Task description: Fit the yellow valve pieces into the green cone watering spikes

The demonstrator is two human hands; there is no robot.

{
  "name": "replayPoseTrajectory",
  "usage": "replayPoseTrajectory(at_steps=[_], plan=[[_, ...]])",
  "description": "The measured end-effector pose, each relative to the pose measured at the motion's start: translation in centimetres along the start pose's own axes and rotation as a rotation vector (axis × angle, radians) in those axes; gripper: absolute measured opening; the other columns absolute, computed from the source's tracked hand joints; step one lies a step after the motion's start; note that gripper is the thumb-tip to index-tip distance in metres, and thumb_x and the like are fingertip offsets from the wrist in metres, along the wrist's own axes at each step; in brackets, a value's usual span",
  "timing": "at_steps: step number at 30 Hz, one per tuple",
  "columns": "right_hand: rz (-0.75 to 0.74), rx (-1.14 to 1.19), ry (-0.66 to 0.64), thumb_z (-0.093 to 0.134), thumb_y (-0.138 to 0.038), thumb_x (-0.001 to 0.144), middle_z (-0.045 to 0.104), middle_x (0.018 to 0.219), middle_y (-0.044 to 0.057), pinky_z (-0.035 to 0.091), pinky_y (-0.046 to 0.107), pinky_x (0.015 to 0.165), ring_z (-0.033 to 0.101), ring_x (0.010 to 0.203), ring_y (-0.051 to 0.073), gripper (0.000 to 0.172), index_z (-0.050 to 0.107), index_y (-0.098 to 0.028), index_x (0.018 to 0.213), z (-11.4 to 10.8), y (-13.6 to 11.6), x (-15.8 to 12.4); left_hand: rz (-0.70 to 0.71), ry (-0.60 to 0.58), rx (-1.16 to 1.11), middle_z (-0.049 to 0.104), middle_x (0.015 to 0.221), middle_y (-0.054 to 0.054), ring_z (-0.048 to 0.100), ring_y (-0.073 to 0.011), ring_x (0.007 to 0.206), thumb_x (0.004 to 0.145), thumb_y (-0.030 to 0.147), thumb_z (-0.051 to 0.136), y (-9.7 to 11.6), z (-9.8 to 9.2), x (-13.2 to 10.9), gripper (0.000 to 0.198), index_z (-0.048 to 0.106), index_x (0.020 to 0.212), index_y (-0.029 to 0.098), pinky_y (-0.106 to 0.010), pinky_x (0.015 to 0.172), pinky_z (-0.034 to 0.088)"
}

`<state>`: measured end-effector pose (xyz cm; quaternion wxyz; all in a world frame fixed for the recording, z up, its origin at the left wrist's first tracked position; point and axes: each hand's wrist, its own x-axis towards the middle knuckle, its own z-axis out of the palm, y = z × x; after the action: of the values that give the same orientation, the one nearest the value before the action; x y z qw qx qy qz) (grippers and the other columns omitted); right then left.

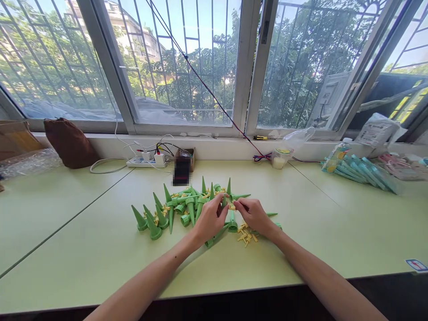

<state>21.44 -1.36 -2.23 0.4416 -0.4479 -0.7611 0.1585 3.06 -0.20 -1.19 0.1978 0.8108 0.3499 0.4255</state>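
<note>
A heap of green plastic cone spikes point(174, 207) lies on the pale green table point(83, 240), some upright, some on their sides. Small yellow fittings point(246, 235) are scattered at the heap's right end. My left hand point(210, 219) is closed around a green spike point(225, 199) just above the heap. My right hand point(254, 215) pinches a small yellow fitting point(232, 207) close against that spike. Both hands meet over the middle of the table.
A brown pouch point(70, 142) and a power strip point(147, 161) with cables sit at the back left. A small jar point(280, 157) stands by the window sill. Teal packaged items point(363, 171) and plastic bags point(379, 129) lie at the back right.
</note>
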Motion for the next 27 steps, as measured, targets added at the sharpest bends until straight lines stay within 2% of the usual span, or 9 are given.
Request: replayPoseTrajectory(at_steps=[10, 17, 27], plan=[[0.001, -0.011, 0.016, 0.041, -0.043, 0.1, 0.032, 0.053, -0.005, 0.023, 0.027, 0.051, 0.026, 0.051, 0.011, 0.047, 0.038, -0.02, 0.059, -0.08, -0.13, 0.02, -0.015, -0.024, 0.014, 0.05, 0.063, 0.006, 0.046, -0.0106, 0.051, 0.093, 0.024, 0.05, 0.08, -0.01, 0.05, 0.022, 0.053, 0.114, 0.019, -0.022, 0.054, 0.039], [0.041, 0.01, 0.077, 0.046, -0.038, 0.097, 0.043, 0.055, -0.005, 0.029, 0.025, 0.05, 0.034, 0.049, 0.011, 0.029, 0.055, -0.019, 0.077, -0.22, -0.39, -0.03, -0.026, -0.058, 0.018, 0.055, 0.066, 0.005, 0.049, -0.0116, 0.052, 0.092, 0.019, 0.048, 0.18, -0.12, 0.08, 0.026, 0.05, 0.119, 0.02, -0.023, 0.054, 0.039], [0.05, -0.037, 0.095, 0.049, -0.037, 0.096, 0.039, 0.052, -0.006, 0.028, 0.025, 0.05, 0.031, 0.048, 0.01, 0.035, 0.044, -0.02, 0.065, -0.17, -0.09, 0.05, -0.021, -0.066, -0.005, 0.064, 0.081, 0.001, 0.053, -0.0101, 0.053, 0.091, 0.015, 0.048, 0.05, -0.05, 0.04, 0.03, 0.049, 0.12, 0.02, -0.022, 0.054, 0.04]])
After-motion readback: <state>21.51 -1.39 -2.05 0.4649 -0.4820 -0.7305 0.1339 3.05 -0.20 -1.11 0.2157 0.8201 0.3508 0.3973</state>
